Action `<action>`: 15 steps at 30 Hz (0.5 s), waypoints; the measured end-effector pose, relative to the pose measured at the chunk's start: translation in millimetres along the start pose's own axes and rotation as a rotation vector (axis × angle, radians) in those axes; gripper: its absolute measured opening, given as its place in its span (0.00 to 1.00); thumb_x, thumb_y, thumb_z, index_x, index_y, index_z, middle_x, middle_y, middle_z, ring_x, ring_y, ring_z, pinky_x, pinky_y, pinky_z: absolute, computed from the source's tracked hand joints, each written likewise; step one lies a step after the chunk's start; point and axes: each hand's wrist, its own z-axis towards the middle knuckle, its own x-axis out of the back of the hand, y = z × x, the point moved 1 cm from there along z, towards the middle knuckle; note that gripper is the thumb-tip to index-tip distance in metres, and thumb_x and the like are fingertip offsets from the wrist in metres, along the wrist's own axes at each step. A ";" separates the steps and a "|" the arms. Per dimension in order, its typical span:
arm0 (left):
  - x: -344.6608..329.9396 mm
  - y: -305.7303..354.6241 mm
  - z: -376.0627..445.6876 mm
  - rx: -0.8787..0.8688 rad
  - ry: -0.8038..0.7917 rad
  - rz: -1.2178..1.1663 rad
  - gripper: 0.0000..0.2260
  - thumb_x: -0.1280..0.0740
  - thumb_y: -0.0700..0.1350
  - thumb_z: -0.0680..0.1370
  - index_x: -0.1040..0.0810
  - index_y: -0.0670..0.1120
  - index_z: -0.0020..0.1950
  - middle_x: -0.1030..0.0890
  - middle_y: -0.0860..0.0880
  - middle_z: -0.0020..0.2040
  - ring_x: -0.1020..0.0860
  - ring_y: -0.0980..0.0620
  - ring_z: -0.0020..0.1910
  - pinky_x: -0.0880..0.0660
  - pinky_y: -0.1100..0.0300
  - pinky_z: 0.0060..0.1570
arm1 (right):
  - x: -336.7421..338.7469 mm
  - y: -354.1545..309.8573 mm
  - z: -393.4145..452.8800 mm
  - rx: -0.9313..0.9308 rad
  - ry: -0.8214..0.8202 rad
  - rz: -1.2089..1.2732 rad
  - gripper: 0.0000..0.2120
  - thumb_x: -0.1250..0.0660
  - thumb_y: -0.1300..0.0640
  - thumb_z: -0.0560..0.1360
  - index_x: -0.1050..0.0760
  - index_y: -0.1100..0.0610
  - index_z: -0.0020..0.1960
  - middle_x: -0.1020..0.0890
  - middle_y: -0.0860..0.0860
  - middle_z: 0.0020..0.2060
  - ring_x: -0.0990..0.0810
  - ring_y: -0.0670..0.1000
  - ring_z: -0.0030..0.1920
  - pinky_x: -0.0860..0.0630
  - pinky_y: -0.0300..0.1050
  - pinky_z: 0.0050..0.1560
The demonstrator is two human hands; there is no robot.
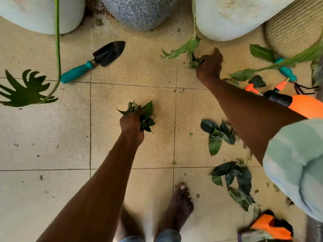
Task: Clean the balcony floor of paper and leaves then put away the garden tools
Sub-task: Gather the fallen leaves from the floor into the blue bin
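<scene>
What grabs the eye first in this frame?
The two outstretched arms: the left hand at centre grips a bunch of leaves, and the right hand grips more leaves at the foot of a pale pot. Next, the teal-handled trowel lying on the tiles upper left, and loose leaf piles on the floor to the right.

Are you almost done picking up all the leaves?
Not yet. Done: the tiles on the left look free of leaves. In hand: the left hand grips a bunch of leaves, and the right hand pinches more leaves by the pale pot. Left: two leaf piles on the right, and the trowel, hand rake and shears lie on the floor.
</scene>
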 end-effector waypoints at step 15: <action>83.6 -10.1 -46.5 -0.001 0.206 -0.116 0.10 0.37 0.28 0.75 0.23 0.41 0.50 0.19 0.38 0.56 0.18 0.43 0.42 0.20 0.57 0.33 | -14.6 -19.8 -236.0 0.577 -0.290 0.155 0.22 0.33 0.75 0.68 0.24 0.67 0.61 0.22 0.64 0.55 0.24 0.63 0.54 0.21 0.57 0.51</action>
